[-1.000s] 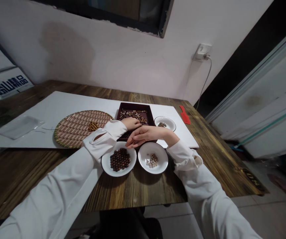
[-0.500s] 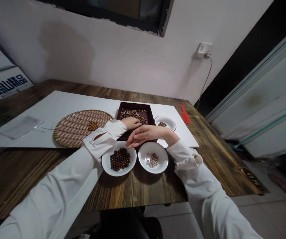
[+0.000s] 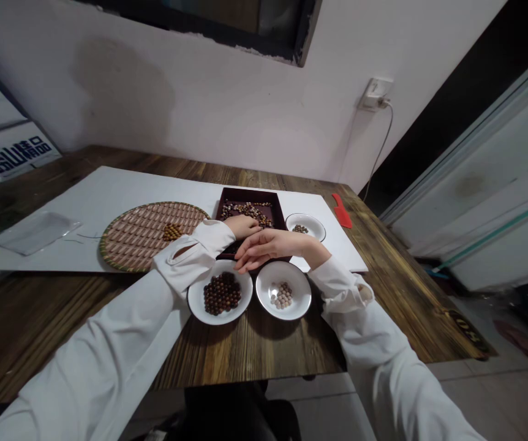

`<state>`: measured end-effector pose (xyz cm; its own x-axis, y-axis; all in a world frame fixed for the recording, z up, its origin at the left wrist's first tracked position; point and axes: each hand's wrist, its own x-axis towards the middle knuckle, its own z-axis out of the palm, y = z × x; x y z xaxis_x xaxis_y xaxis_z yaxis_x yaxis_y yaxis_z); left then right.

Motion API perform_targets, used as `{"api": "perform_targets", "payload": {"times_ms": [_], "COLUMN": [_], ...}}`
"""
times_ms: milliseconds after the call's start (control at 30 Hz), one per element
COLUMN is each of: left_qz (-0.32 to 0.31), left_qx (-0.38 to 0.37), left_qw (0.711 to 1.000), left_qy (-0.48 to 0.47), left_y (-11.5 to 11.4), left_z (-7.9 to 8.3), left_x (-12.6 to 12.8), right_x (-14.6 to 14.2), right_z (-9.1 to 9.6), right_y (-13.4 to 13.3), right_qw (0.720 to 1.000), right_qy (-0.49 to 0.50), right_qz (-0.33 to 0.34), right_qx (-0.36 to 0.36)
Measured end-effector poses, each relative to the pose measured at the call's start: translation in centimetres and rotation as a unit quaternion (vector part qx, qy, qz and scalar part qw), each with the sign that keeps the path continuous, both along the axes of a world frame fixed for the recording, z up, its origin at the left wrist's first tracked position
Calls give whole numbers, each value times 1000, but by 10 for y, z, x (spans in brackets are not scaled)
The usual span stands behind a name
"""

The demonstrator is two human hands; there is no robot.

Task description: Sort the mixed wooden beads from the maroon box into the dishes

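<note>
A dark rectangular tray (image 3: 226, 201) holds several mixed beads. My left hand (image 3: 242, 225) rests inside it with its fingers curled down on the beads; what they hold is hidden. My right hand (image 3: 268, 245) lies across the tray's near end with fingers stretched out together toward the left, just above two white bowls. The left bowl (image 3: 197, 301) is full of dark brown beads; the right bowl (image 3: 298, 300) holds a small heap of pale beads.
A round woven tray (image 3: 139, 236) with a few tan beads lies to the left on a white sheet (image 3: 108, 190). A third white bowl (image 3: 313, 223) sits right of the dark tray, a red comb (image 3: 342, 211) beyond it. A plastic bag (image 3: 34, 233) lies far left.
Both hands stay in nearly the same place; the right hand has lifted very slightly. The view has shifted a little.
</note>
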<state>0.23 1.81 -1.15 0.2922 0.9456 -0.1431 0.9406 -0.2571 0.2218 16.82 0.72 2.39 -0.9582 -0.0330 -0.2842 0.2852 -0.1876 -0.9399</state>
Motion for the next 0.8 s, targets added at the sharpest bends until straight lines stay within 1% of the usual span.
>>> {"api": "perform_targets", "payload": {"times_ms": [200,500,800], "left_qz": [0,3,3], "left_qx": [1,-3,5], "left_qw": [1000,1000,1000], "left_qy": [-1,-13,-6], "left_y": [-1,-3,-1], "left_z": [1,4,0], "left_x": [1,1,0], "right_x": [0,-1,-2], "right_z": [-2,-3,-3], "right_y": [1,0,1], "right_qw": [1000,1000,1000], "right_qy": [-1,5,-16], "right_qz": [-7,-6,-11], "right_qx": [-7,7,18]}}
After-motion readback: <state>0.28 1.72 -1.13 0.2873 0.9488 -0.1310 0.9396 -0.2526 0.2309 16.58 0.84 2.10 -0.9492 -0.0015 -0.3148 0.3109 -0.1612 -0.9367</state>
